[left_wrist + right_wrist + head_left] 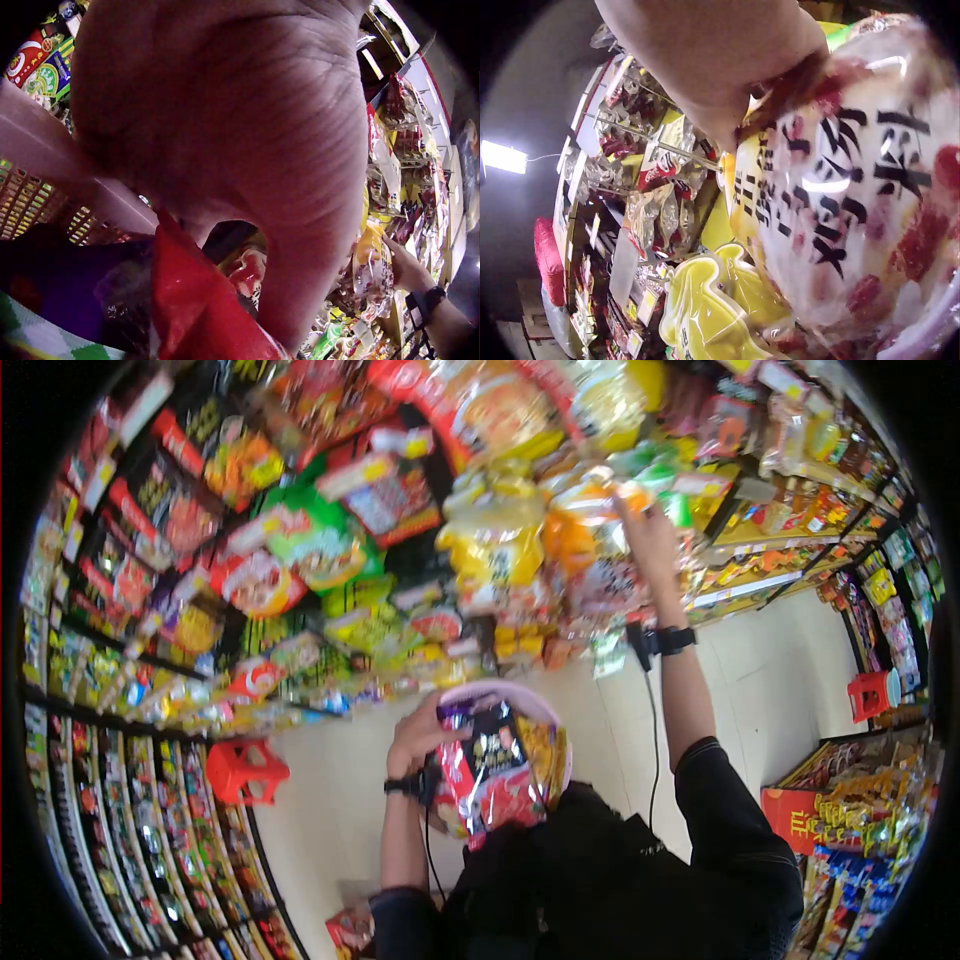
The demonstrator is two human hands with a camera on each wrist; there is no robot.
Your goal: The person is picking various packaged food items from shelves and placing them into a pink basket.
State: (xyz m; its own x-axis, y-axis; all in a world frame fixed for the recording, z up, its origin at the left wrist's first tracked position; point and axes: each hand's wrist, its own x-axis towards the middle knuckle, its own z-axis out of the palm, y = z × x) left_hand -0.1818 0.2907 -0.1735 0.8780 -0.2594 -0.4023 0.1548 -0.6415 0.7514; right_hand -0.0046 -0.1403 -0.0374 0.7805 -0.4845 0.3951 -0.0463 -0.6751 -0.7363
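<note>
My left hand (418, 735) grips the rim of a pink basket (541, 705) held against my body. A shiny black, red and purple food packet (495, 755) lies on top in the basket, beside a yellow packet (545, 755). In the left wrist view the palm (225, 112) covers much of the basket's lattice side (37, 202). Out at the shelf, my right hand (652, 545) holds the upper side of a clear seasoning bag (600, 575) with an orange top. Up close, the bag (855, 172) shows black characters and red pieces; the fingertips are hidden behind it.
Yellow-topped bags (500, 550) hang left of the held bag, with a green packet (310, 535) farther left. Red stools (245, 772) stand on the tiled floor (330, 770). A red display box (790, 815) is at the right. Metal hooks (690, 156) jut from the shelf.
</note>
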